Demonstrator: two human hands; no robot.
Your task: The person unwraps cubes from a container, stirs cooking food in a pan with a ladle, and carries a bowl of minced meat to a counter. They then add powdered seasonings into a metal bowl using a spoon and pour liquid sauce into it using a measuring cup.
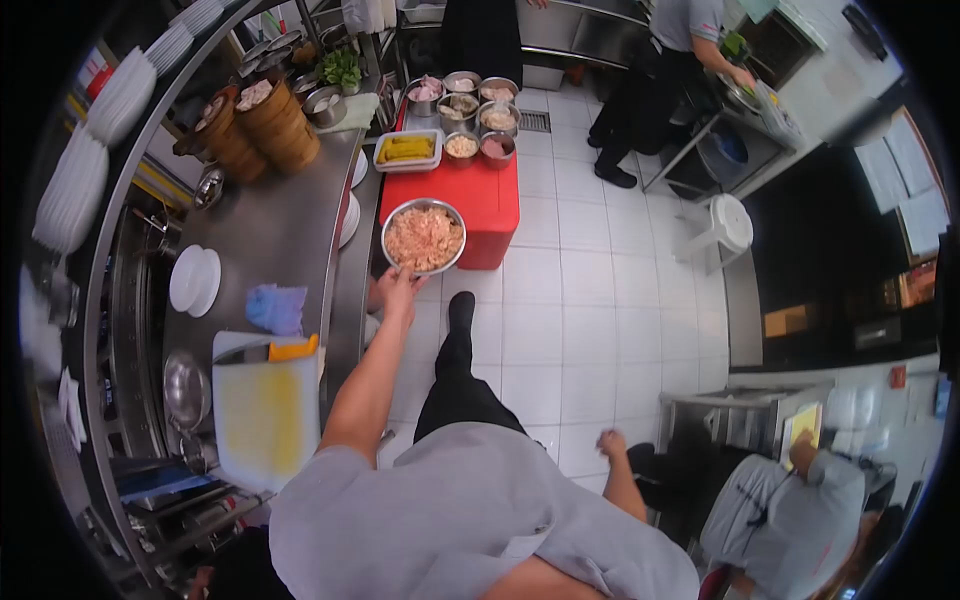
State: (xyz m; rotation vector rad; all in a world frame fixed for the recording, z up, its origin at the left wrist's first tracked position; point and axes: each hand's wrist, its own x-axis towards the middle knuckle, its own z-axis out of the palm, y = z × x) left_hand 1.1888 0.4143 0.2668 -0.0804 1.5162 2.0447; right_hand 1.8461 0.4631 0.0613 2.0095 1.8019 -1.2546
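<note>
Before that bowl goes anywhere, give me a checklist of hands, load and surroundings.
1. Left hand gripping the metal bowl at its near rim: ok.
2. Right hand free: ok, nothing visible in it.
3. Minced filling inside the bowl: ok, no spill visible.
4. Bowl's weight resting on the red box: cannot tell from above.
5. Back of the red box clear: not ok, metal pots and a white tub crowd it.
6. Orange-handled knife away from both hands: ok, lying on the cutting board.
</note>
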